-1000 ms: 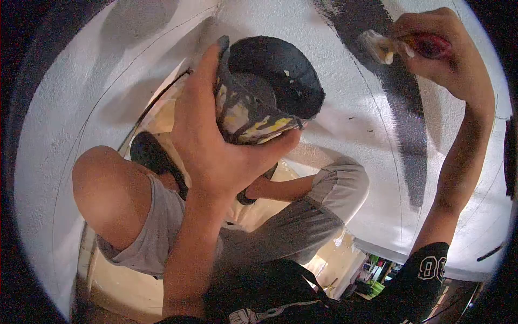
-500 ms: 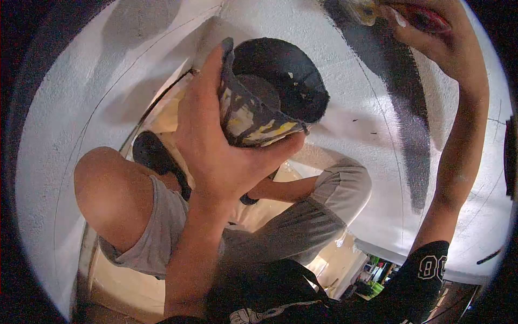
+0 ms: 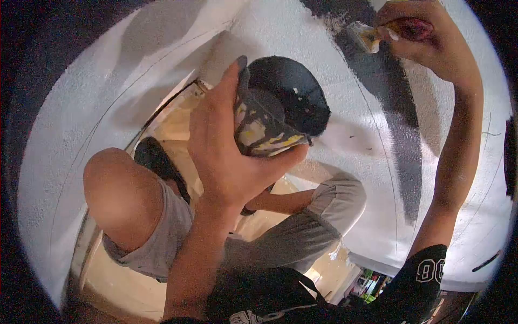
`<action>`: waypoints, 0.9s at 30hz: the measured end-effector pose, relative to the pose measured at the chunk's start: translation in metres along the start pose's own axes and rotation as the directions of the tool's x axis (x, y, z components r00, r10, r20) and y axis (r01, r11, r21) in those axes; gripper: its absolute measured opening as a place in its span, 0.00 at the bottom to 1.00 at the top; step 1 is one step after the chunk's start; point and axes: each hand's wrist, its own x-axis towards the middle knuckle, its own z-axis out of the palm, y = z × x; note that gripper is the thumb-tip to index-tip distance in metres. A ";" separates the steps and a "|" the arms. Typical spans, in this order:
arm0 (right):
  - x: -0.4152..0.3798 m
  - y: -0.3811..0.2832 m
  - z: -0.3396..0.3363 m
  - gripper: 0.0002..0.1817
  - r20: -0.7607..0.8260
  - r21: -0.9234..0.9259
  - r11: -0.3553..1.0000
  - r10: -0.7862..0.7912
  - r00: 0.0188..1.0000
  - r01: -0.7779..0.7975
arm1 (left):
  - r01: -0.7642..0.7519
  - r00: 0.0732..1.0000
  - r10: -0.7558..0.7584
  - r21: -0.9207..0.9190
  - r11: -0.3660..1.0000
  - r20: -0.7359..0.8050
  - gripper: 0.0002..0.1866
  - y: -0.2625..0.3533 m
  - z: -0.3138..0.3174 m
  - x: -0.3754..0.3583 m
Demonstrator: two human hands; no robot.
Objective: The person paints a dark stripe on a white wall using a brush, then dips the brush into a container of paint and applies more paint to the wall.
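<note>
I've got the left hand (image 3: pixel 216 143) curled around a dark pot (image 3: pixel 286 105) with yellow splotches, thumb and fingers hugging it, opening facing my camera, in front of the wall (image 3: pixel 340 108). Next, a black stripe (image 3: pixel 396 108) narrows toward the wall's lower edge. Over its upper part, the right hand (image 3: pixel 431 48) grips a brush (image 3: pixel 368 39); can't really tell if the bristles touch.

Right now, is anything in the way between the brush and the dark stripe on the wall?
Nothing visible stands between the brush and the dark stripe; the left hand holds the container to one side.
</note>
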 end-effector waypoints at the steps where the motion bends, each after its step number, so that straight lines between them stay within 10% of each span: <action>1: 0.003 0.001 0.002 0.11 -0.005 -0.005 1.000 -0.005 1.000 0.005 | -0.003 1.000 0.003 0.002 1.000 -0.008 0.57 0.000 -0.001 0.001; 10: 0.019 0.000 0.006 0.09 -0.236 -0.146 0.981 -0.156 0.959 0.124 | -0.040 0.999 0.041 0.030 0.999 -0.016 0.58 0.002 -0.004 0.001; 18: 0.010 -0.003 -0.018 0.09 0.189 0.107 0.994 -0.046 0.981 0.026 | -0.048 0.999 0.049 0.049 0.998 -0.020 0.58 0.003 -0.006 0.000; 25: 0.018 0.000 -0.013 0.10 0.289 0.141 0.985 0.053 0.956 -0.097 | -0.031 0.999 0.031 0.002 1.000 -0.014 0.57 0.001 -0.006 0.000; 27: 0.017 -0.015 -0.010 0.11 0.071 0.008 1.000 0.019 0.997 -0.020 | -0.051 0.998 0.051 0.007 0.999 -0.041 0.58 -0.001 -0.005 0.000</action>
